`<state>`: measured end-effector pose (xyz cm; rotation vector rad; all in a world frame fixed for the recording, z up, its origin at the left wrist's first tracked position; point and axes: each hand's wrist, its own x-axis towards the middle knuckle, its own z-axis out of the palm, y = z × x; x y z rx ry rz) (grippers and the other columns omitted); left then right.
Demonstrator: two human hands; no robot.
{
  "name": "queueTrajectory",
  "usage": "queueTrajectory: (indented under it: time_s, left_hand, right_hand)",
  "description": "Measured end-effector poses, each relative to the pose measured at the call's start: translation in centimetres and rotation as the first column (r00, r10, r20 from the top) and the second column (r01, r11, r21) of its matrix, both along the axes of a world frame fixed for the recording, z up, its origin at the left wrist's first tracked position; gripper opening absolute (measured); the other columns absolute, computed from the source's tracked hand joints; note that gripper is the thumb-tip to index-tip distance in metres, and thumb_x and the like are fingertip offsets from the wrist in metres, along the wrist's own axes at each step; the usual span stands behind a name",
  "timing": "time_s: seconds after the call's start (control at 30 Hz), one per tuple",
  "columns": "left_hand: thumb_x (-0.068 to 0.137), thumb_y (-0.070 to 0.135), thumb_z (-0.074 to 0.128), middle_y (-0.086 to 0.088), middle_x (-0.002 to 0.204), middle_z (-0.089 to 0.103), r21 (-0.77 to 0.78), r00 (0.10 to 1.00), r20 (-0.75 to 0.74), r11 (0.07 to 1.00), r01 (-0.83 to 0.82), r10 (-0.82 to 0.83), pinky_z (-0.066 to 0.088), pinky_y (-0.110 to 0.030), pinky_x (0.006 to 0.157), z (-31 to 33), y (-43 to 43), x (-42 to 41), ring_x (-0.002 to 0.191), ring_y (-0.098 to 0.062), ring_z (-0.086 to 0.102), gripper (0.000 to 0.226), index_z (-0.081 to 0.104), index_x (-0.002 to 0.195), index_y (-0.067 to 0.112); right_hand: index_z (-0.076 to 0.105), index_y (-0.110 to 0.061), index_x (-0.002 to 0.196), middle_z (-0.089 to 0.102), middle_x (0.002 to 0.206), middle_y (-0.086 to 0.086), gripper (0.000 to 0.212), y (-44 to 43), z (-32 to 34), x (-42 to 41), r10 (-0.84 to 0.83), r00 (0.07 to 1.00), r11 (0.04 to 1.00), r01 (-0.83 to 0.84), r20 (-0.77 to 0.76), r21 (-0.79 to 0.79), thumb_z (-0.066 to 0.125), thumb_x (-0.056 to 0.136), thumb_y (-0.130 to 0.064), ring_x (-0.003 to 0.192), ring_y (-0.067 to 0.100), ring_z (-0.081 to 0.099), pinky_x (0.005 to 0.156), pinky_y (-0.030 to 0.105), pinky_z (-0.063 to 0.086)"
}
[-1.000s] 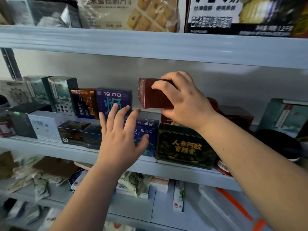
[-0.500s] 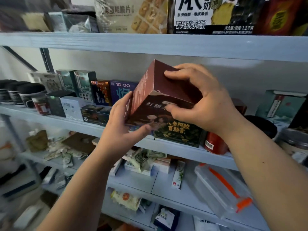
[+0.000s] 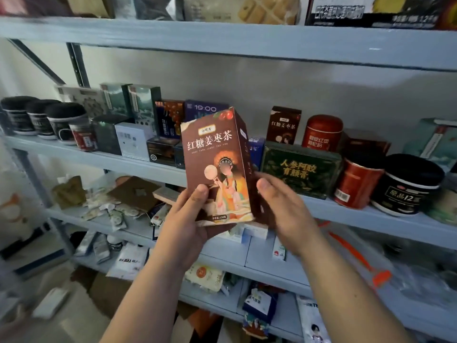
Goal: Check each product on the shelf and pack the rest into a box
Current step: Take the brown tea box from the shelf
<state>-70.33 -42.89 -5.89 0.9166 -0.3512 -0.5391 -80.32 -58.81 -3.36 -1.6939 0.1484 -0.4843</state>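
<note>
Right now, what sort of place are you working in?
Likely a stockroom or shop storage: metal shelving crowded with tea boxes, red tins and black-lidded jars, loose sachets below.

The right hand (image 3: 284, 209) hides its fingers behind the tea box (image 3: 217, 164); top-shelf packages (image 3: 242, 8) are cut off above; the lower shelf's (image 3: 222, 253) right end blurs.

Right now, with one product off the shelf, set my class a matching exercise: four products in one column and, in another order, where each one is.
Things
1. brown tea box
2. dark green box
3. red domed tin
4. white box

Places
A. on the shelf, left of the held box
B. at the back, behind the dark green box
C. held by the left hand and right hand
D. at the shelf front, right of the held box

Pairs: 1-C, 2-D, 3-B, 4-A
</note>
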Motion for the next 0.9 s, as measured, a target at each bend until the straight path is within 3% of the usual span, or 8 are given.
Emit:
queueTrajectory:
  time_s: [0.1, 0.23, 0.33, 0.43, 0.5, 0.67, 0.8, 0.9]
  left_hand:
    - [0.085, 0.043, 0.07, -0.017, 0.111, 0.073, 0.021, 1.0, -0.023, 1.0, 0.004, -0.004, 0.061, -0.037, 0.059, -1.1, 2.1, 1.8, 0.088, -0.026, 0.074, 0.054, 0.062, 0.126, 0.009]
    - [0.089, 0.037, 0.062, -0.014, 0.107, 0.075, 0.092, 0.999, 0.033, 0.996, -0.004, 0.001, 0.063, -0.046, 0.066, -2.5, 4.5, 3.9, 0.093, -0.029, 0.073, 0.04, 0.063, 0.12, 0.013]
    - [0.099, 0.029, 0.055, -0.008, 0.101, 0.075, 0.125, 0.998, 0.058, 0.992, -0.014, 0.007, 0.061, -0.038, 0.055, -3.6, 6.1, 5.2, 0.082, -0.022, 0.074, 0.024, 0.063, 0.12, 0.02]
    - [0.105, 0.026, 0.05, -0.003, 0.097, 0.074, 0.15, 0.996, 0.092, 0.989, -0.003, -0.011, 0.058, -0.033, 0.052, -4.5, 7.2, 6.1, 0.075, -0.017, 0.072, 0.023, 0.059, 0.123, 0.038]
    - [0.104, 0.031, 0.053, 0.0, 0.098, 0.075, 0.157, 0.992, 0.11, 0.987, 0.044, -0.062, 0.057, -0.032, 0.053, -4.9, 7.8, 6.2, 0.075, -0.016, 0.071, 0.025, 0.058, 0.126, 0.042]
    - [0.072, 0.058, 0.07, -0.005, 0.125, 0.071, 0.188, 0.964, 0.131, 0.96, 0.205, -0.232, 0.06, -0.037, 0.072, -5.3, 8.8, 7.3, 0.097, -0.023, 0.072, 0.079, 0.048, 0.143, 0.033]
    - [0.07, 0.057, 0.071, -0.012, 0.122, 0.072, 0.177, 0.958, 0.051, 0.946, 0.271, -0.284, 0.06, -0.04, 0.069, -5.4, 9.3, 7.4, 0.097, -0.029, 0.074, 0.087, 0.044, 0.145, 0.023]
    - [0.075, 0.062, 0.07, -0.021, 0.13, 0.067, 0.171, 0.951, -0.054, 0.935, 0.31, -0.305, 0.06, -0.04, 0.059, -5.2, 9.7, 7.4, 0.094, -0.032, 0.074, 0.086, 0.047, 0.143, 0.014]
  right_hand:
    - [0.066, -0.041, 0.131, 0.067, 0.136, 0.003, 0.057, 3.4, -3.7, 1.5, -0.054, 0.998, 0.983, 0.046, 0.044, 0.179, 0.07, 0.081, -0.068, 0.124, 0.024, 0.066, 0.103, 0.058, 0.052]
    - [0.065, -0.05, 0.126, 0.07, 0.131, -0.005, 0.048, 7.4, -6.3, 3.1, -0.139, 0.984, 0.97, 0.112, 0.112, 0.214, 0.075, 0.079, -0.059, 0.123, 0.019, 0.066, 0.106, 0.055, 0.051]
    - [0.066, -0.057, 0.118, 0.071, 0.128, -0.01, 0.034, 9.2, -7.2, 3.9, -0.171, 0.979, 0.969, 0.146, 0.11, 0.202, 0.07, 0.086, -0.048, 0.122, 0.017, 0.067, 0.104, 0.048, 0.053]
    - [0.062, -0.053, 0.123, 0.072, 0.124, -0.013, 0.042, 10.8, -8.3, 4.3, -0.164, 0.982, 0.965, 0.139, 0.095, 0.224, 0.069, 0.083, -0.045, 0.119, 0.016, 0.068, 0.098, 0.043, 0.054]
    - [0.061, -0.058, 0.122, 0.072, 0.123, -0.013, 0.044, 11.7, -8.8, 4.5, -0.149, 0.986, 0.962, 0.128, 0.072, 0.239, 0.068, 0.08, -0.046, 0.117, 0.017, 0.069, 0.101, 0.048, 0.054]
    - [0.059, -0.051, 0.131, 0.068, 0.134, 0.0, 0.051, 12.5, -8.2, 5.3, -0.166, 0.984, 0.973, 0.153, 0.064, 0.175, 0.072, 0.082, -0.048, 0.119, 0.026, 0.069, 0.105, 0.055, 0.052]
    - [0.061, -0.055, 0.131, 0.068, 0.135, -0.007, 0.05, 12.5, -7.9, 5.7, -0.183, 0.982, 0.978, 0.177, 0.045, 0.113, 0.067, 0.082, -0.064, 0.122, 0.018, 0.067, 0.106, 0.052, 0.051]
    - [0.061, -0.055, 0.133, 0.06, 0.144, -0.006, 0.066, 12.9, -7.9, 6.4, -0.236, 0.972, 0.968, 0.235, 0.008, 0.086, 0.059, 0.075, -0.088, 0.132, 0.015, 0.059, 0.111, 0.052, 0.048]
